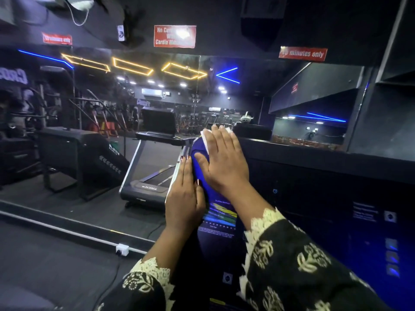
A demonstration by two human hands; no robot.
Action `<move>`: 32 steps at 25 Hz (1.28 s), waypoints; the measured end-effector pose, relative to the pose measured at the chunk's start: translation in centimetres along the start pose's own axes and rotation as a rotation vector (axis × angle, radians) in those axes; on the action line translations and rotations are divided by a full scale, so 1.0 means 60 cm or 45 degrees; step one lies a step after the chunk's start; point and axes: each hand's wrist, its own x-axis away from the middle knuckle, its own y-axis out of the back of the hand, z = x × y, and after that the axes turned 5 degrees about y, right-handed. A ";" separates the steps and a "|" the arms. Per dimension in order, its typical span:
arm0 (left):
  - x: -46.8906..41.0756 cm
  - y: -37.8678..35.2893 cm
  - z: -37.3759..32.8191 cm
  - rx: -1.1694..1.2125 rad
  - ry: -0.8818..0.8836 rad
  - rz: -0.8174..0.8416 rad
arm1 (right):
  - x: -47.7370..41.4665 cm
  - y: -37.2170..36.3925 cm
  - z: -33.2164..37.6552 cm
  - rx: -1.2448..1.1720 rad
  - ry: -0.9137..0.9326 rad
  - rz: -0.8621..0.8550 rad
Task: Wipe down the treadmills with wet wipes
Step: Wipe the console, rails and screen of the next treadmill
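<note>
A treadmill console [314,198], dark with a blue left panel [202,151], fills the right half of the head view. My right hand [222,162] lies flat on the top of the blue panel with straight fingers, pressing a white wet wipe [205,136] whose edges show beyond the fingertips. My left hand [186,194] rests with straight fingers against the console's left edge, just below and left of the right hand. Both wrists wear dark sleeves with cream lace cuffs.
A mirror wall ahead reflects the gym. A second treadmill [152,167] and a dark stair machine [74,153] stand to the left. A white power socket [122,249] and cable lie on the floor ledge. Red signs [174,36] hang above.
</note>
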 end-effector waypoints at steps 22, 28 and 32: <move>-0.040 0.042 0.060 0.853 0.648 -0.097 | 0.033 -0.020 0.049 0.149 0.403 0.101; -0.072 0.069 0.057 0.485 0.494 0.001 | 0.056 -0.006 0.049 0.173 1.074 0.264; -0.090 0.069 0.069 0.558 0.539 0.285 | 0.028 -0.035 0.100 0.272 0.889 0.216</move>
